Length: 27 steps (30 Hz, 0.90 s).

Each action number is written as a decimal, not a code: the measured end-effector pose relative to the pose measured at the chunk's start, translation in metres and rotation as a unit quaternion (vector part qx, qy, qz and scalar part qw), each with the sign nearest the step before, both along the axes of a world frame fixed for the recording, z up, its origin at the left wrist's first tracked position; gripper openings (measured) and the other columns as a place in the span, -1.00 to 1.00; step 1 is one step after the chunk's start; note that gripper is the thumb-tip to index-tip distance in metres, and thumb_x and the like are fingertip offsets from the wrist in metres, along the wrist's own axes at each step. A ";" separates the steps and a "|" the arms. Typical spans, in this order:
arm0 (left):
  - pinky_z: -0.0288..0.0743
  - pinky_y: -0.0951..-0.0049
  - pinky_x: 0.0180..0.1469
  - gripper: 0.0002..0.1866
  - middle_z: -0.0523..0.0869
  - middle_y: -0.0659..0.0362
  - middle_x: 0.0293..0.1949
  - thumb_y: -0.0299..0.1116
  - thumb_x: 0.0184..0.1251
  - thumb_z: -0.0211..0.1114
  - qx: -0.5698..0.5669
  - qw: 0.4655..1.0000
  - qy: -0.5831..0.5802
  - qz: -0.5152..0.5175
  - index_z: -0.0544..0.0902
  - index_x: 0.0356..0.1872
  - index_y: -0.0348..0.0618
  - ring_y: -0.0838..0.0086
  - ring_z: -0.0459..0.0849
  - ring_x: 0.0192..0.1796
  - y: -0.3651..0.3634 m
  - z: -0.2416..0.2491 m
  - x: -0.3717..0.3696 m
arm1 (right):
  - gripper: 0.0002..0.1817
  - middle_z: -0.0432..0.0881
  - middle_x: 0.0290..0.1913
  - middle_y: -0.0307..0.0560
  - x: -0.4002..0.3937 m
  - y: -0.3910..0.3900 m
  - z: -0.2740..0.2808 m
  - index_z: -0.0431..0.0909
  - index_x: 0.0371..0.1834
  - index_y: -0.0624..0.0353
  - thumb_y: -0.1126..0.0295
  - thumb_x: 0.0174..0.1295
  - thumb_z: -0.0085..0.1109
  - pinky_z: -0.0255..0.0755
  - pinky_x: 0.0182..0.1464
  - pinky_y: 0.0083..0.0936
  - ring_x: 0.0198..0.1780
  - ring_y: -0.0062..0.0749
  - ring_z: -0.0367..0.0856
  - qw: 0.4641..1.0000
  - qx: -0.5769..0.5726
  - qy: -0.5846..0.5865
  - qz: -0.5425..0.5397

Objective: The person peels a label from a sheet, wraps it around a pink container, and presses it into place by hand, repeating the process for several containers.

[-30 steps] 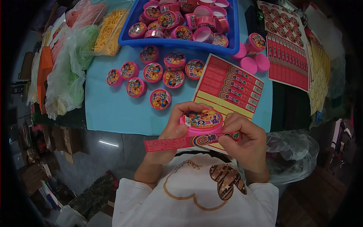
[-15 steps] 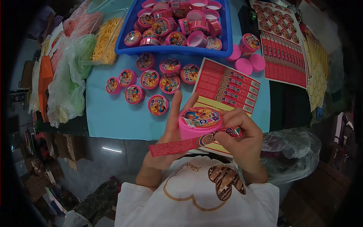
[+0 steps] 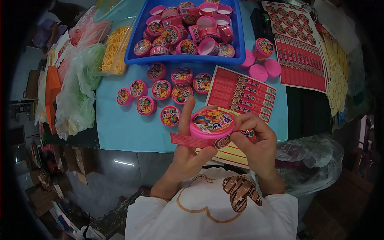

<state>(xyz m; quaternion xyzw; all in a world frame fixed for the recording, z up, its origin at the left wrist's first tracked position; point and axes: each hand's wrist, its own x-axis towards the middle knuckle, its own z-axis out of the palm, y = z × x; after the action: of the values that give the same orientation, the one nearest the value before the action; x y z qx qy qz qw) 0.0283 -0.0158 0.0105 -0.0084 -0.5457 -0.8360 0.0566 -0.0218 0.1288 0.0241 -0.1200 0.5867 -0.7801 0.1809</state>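
Note:
Between my two hands is a round pink container (image 3: 200,132) with a colourful picture label on its lid. My left hand (image 3: 190,158) grips it, index finger up along its left side and thumb across the front. A long red sticker strip (image 3: 188,140) with a spiral design runs around the container's front side; its left end sticks out free past my left fingers. My right hand (image 3: 258,146) pinches the strip's right end against the container's right side. Under the hands lies a sticker sheet (image 3: 240,94), with red strips at the top and bare yellow backing below.
A blue bin (image 3: 184,61) full of pink containers stands at the back. Several labelled containers (image 3: 161,89) sit left of the sheet. Plain pink containers (image 3: 258,73) and more sticker sheets (image 3: 302,60) are at right. Yellow strips in a clear tray (image 3: 116,50) and plastic bags (image 3: 80,92) lie left.
The strip has been brought up against the container's front, and my left thumb now presses on it. The strip's free left end has risen. The view has shifted slightly.

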 end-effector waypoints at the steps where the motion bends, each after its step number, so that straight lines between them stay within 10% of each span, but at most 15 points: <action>1: 0.19 0.33 0.18 -0.03 0.12 -0.16 0.23 -0.12 0.13 0.23 -0.001 1.000 0.000 -0.001 -0.33 0.32 -0.08 0.26 0.27 0.22 0.000 0.001 -0.001 | -0.83 0.42 -0.25 -0.16 0.000 0.000 -0.001 0.42 -0.41 0.28 0.63 -0.03 0.22 0.28 -0.01 -0.60 -0.09 -0.51 0.38 1.000 -0.001 0.000 -0.001; 7: 0.18 0.31 0.20 -0.30 0.20 -0.20 0.20 -0.23 0.32 -0.09 0.135 0.991 -0.002 0.009 -0.31 0.32 -0.06 0.26 0.30 0.20 -0.003 0.006 -0.007 | -0.87 0.45 -0.24 -0.15 -0.003 0.002 -0.003 0.42 -0.40 0.28 0.63 0.02 0.17 0.32 -0.03 -0.59 -0.13 -0.54 0.41 0.998 -0.056 -0.027 0.002; 13: 0.22 0.35 0.18 -0.48 0.34 -0.19 0.11 -0.23 0.37 -0.24 -0.095 0.990 -0.014 0.104 -0.01 0.28 -0.22 0.26 0.34 0.17 -0.011 -0.012 -0.001 | -0.89 0.47 -0.25 -0.15 -0.005 0.000 -0.011 0.41 -0.40 0.27 0.63 0.04 0.15 0.35 -0.08 -0.61 -0.14 -0.57 0.42 0.994 -0.085 -0.068 0.020; 16: 0.26 0.41 0.15 -0.52 0.29 -0.15 0.15 -0.26 0.36 -0.22 0.014 0.999 0.052 0.001 0.09 0.23 -0.28 0.31 0.35 0.16 -0.017 -0.007 -0.001 | -0.87 0.47 -0.23 -0.13 -0.004 -0.001 -0.009 0.41 -0.40 0.26 0.62 0.03 0.16 0.33 -0.05 -0.62 -0.15 -0.54 0.43 0.996 -0.061 -0.062 0.011; 25: 0.34 0.43 0.12 -0.21 0.27 0.07 0.00 -0.54 -0.12 0.33 -0.156 0.971 -0.029 0.179 0.09 0.19 -0.26 0.38 0.36 0.10 -0.003 -0.004 0.004 | -0.82 0.53 -0.42 -0.17 -0.005 -0.005 -0.003 0.49 -0.43 0.22 0.51 -0.09 0.29 0.31 -0.03 -0.27 -0.35 -0.40 0.48 0.935 0.150 0.320 -0.004; 27: 0.39 0.44 0.09 -0.20 0.29 0.07 0.00 -0.45 -0.14 0.38 -0.016 0.986 -0.071 0.147 0.11 0.17 -0.27 0.40 0.41 0.07 -0.007 -0.004 0.003 | -0.82 0.52 -0.46 -0.21 -0.005 0.000 0.008 0.53 -0.42 0.20 0.48 -0.11 0.31 0.28 -0.14 -0.41 -0.43 -0.43 0.43 0.883 0.259 0.389 -0.045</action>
<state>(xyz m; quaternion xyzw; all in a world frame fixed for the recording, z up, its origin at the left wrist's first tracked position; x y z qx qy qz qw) 0.0308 -0.0231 0.0060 0.1300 -0.5572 -0.8081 0.1400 -0.0272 0.1287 0.0318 -0.3362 0.7958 -0.4984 -0.0720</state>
